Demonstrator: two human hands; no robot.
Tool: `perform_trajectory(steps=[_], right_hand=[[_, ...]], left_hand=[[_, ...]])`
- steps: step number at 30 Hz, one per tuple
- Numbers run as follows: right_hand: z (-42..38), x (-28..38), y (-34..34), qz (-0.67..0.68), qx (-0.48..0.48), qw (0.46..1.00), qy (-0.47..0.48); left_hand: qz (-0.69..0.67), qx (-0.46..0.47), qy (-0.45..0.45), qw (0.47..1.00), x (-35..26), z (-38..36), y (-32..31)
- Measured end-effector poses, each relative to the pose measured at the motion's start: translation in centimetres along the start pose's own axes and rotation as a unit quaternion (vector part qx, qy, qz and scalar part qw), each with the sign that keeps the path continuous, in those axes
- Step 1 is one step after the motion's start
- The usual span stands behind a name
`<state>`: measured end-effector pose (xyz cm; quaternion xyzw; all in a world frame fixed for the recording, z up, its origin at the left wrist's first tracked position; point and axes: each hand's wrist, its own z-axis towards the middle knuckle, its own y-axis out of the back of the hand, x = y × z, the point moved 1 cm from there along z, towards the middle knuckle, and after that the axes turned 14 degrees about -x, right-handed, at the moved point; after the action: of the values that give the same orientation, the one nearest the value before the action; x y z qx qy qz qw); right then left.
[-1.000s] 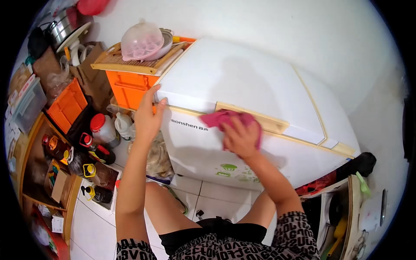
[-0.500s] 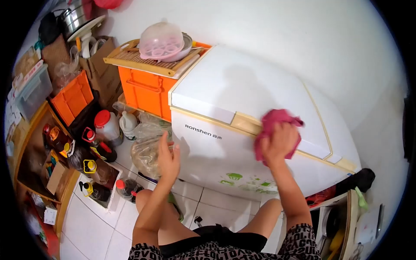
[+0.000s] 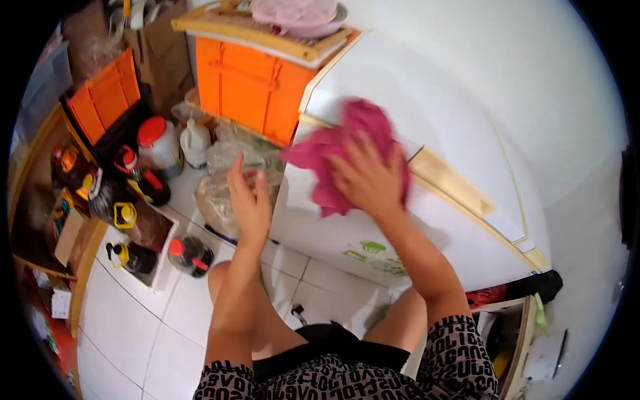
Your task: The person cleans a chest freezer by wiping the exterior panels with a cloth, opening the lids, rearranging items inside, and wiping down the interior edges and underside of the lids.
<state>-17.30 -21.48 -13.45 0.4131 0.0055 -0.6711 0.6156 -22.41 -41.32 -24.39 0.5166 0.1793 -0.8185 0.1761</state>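
My right hand (image 3: 368,177) presses a pink cloth (image 3: 333,150) against the front left corner of a white chest freezer (image 3: 460,127), near its cream lid handle (image 3: 453,181). The cloth is blurred with motion. Off the freezer, my left hand (image 3: 248,199) hangs in the air just left of it with fingers apart, holding nothing, above a clear plastic bag (image 3: 217,193) on the floor.
An orange crate (image 3: 250,83) with a wooden tray and a pink dish on top stands left of the freezer. Several bottles (image 3: 157,143) and jugs crowd the white tiled floor (image 3: 140,320) by a wooden shelf at left. My knees are bent below.
My right hand swept the pink cloth from the handle rightward, then back left to the freezer's front corner. My left hand came off the freezer corner and dropped beside it.
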Motion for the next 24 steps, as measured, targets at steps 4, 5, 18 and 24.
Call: perform_trajectory(steps=[4,5,18,24], right_hand=[[-8.6,-3.8,0.9,-0.043,-0.08,0.993,-0.074],[-8.6,-2.6,0.2,-0.051,-0.074,0.99,-0.113],[-37.1,6.0,-10.3,0.325,0.212,0.921,0.013],[-11.1,-0.2,-1.5,-0.112,-0.172,0.961,-0.183]], left_hand=[[0.005,0.008,-0.027,1.0,-0.7,-0.4,1.7],[-0.002,0.026,-0.023,0.999,-1.0,-0.9,1.9],[0.043,0.077,-0.063,0.994,-1.0,-3.5,2.0],[0.051,0.17,0.062,0.982,-0.5,-7.0,-1.6]])
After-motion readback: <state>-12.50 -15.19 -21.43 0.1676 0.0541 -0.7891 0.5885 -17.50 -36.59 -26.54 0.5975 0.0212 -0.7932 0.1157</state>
